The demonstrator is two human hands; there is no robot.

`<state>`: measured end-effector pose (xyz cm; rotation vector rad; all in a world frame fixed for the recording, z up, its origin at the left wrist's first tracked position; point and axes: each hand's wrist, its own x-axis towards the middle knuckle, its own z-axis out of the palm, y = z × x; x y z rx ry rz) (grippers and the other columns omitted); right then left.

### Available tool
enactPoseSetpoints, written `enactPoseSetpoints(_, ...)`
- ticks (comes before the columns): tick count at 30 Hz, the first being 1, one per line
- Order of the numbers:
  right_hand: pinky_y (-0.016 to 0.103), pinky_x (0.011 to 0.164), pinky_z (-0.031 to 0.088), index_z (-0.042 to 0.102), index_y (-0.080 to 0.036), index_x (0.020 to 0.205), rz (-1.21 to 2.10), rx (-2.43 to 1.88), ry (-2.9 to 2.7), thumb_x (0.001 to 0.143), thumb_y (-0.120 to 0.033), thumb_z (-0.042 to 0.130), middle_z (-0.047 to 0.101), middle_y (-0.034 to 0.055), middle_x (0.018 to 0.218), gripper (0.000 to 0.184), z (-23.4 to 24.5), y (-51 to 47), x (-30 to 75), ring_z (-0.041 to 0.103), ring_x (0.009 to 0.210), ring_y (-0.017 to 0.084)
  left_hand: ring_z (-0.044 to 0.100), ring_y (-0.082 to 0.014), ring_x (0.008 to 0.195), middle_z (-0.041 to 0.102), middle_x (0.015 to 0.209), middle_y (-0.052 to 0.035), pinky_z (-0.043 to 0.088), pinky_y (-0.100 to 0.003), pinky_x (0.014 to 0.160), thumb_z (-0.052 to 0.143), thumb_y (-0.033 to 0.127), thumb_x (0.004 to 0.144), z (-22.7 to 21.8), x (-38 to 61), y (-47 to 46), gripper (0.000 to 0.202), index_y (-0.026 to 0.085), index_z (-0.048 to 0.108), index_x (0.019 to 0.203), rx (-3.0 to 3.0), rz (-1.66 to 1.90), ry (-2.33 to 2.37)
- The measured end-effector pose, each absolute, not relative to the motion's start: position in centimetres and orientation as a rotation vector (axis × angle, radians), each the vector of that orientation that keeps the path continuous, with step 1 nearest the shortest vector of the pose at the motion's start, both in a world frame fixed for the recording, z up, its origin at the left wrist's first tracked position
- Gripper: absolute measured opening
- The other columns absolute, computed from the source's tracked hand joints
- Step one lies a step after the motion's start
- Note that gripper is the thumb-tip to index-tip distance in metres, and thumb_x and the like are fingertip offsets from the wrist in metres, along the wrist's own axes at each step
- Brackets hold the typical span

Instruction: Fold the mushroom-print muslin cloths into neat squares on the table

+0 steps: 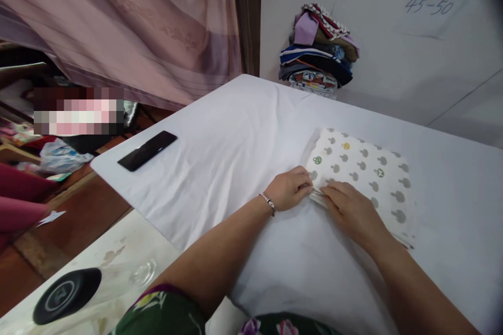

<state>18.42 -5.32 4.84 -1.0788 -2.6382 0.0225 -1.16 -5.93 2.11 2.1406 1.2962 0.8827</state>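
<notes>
A folded cream cloth (359, 159) printed with grey mushroom-like shapes, plus a few green and yellow ones, lies on the white-covered table (220, 152). At its near left corner my left hand (291, 187) pinches the folded edge; a bracelet circles that wrist. My right hand (351, 209) rests over the near edge just to the right, its fingertips closed on the same layered edge. Several layers show beneath the fingers and at the cloth's near right corner.
A black phone (148, 151) lies near the table's left edge. Behind the far edge rises a stack of folded clothes (318, 52) against the wall. A pink curtain (157, 26) hangs at the left. Near left is a lower white surface with a black-ended clear container (67, 296).
</notes>
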Motion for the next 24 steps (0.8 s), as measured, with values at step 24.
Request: enactPoseSetpoints(24,0.032,0.066,0.043,0.057,-0.020,0.094,0.171,-1.094,-2.720,0.086,-0.020,0.040,0.059,0.0058,0.090,0.018,4.9,-5.5,18.1,0.054,0.081,0.019,0.052,-0.0090,0.070,0.053,0.102,0.0008,0.042,-0.023,0.060,0.054,0.032,0.075,3.1,-1.2,-6.5,0.019,0.021,0.051,0.091,2.300,0.692,1.371)
